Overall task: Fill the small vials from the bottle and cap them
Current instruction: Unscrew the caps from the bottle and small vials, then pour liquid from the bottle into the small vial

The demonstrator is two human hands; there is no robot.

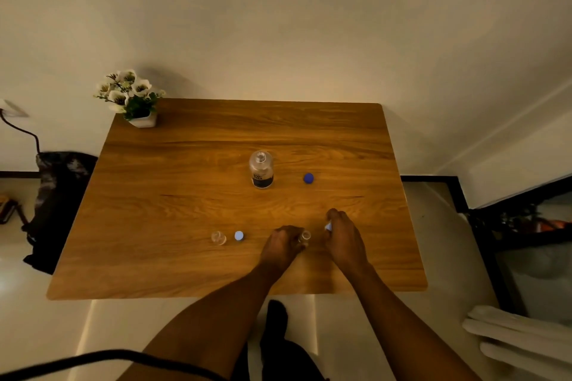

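Left hand (283, 241) grips a small vial (305, 237) standing on the bench (185, 164) at 6 o'clock; right hand (342, 233) pinches a pale blue cap (328, 227) just beside it. Capping step, likely: keep vial upright, seat cap square, press or twist (fill level unreadable). Second vial (218, 237) and its cap (239, 235) wait at 7 o'clock. Open bottle (261, 169) centre, dark blue cap (308, 178) at its 3 o'clock. Wooden top, dim warm light, potted flowers (131, 96) at 11.
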